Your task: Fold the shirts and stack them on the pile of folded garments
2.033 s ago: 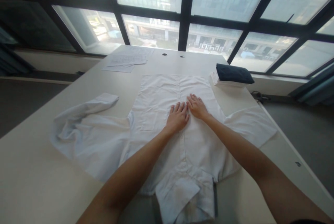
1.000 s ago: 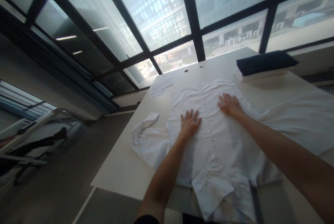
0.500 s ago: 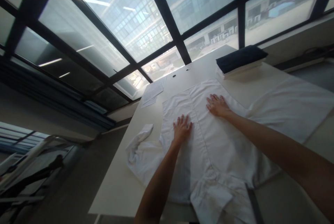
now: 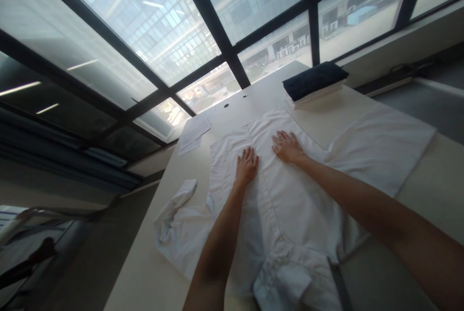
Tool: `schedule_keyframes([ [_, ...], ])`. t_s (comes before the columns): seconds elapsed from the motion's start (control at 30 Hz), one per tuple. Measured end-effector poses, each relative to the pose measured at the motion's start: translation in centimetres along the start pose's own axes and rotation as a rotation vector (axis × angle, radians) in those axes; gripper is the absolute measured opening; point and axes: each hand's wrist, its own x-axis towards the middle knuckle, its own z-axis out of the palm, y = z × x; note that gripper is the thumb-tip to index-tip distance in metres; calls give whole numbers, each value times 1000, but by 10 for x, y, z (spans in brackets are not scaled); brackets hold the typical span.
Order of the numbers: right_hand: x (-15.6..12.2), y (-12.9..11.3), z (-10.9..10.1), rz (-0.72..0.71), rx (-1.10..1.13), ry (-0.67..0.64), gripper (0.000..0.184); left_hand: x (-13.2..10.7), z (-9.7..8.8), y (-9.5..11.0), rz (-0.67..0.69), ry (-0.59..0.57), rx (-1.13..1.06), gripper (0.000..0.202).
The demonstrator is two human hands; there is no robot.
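Note:
A white long-sleeved garment (image 4: 300,199), which looks like a shirt or coat, lies spread on the white table (image 4: 145,258). Its seamed front strip runs up the middle, and the collar end is bunched near me. On the left the sleeve is crumpled; on the right it stretches out fairly flat. My left hand (image 4: 247,166) rests flat on the cloth just left of the strip, fingers extended. Right of the strip, my right hand (image 4: 287,147) presses flat with its fingers spread. Neither hand grips anything.
Loose paper sheets (image 4: 195,132) lie at the table's far left. A dark folded cloth (image 4: 314,80) sits on a white stack at the far right. Behind the table rise large windows (image 4: 195,16) with dark frames. Dim equipment (image 4: 32,258) stands at lower left.
The whole view has shifted, so the table and garment appear farther left. My left hand has slid a little up the garment, away from me; my right hand stays nearly in place.

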Motion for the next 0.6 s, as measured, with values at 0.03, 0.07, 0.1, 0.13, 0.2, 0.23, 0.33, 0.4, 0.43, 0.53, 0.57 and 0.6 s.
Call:
schedule_keyframes([
  [0.03,0,0,0,-1,-3,1,62,-1,0,0,-1,-3,0,64],
  [0.07,0,0,0,-3,-7,2,62,-1,0,0,-1,-6,-1,64],
  [0.1,0,0,0,-4,-13,1,61,-2,0,0,0,-9,-4,65],
  [0.13,0,1,0,-4,-18,-2,61,-1,0,0,3,-12,-6,65],
  [0.2,0,1,1,-1,-23,-11,61,0,-1,-2,11,-24,-12,67],
  [0.23,0,2,1,0,-24,-15,61,1,-1,-4,13,-34,-13,68],
  [0.33,1,3,2,-7,-27,-13,62,5,-5,-22,-15,-66,-12,69],
  [0.4,2,3,3,-12,-32,-14,62,7,-8,-43,-63,-82,-4,68],
  [0.43,2,4,4,-13,-35,-15,62,8,-9,-55,-98,-86,6,67],
  [0.53,3,4,4,-8,-40,-22,62,8,-14,-92,-233,-79,42,64],
  [0.57,3,4,4,-8,-40,-23,62,8,-15,-103,-271,-72,49,64],
  [0.6,3,4,4,-7,-39,-23,62,8,-16,-112,-303,-66,53,64],
])
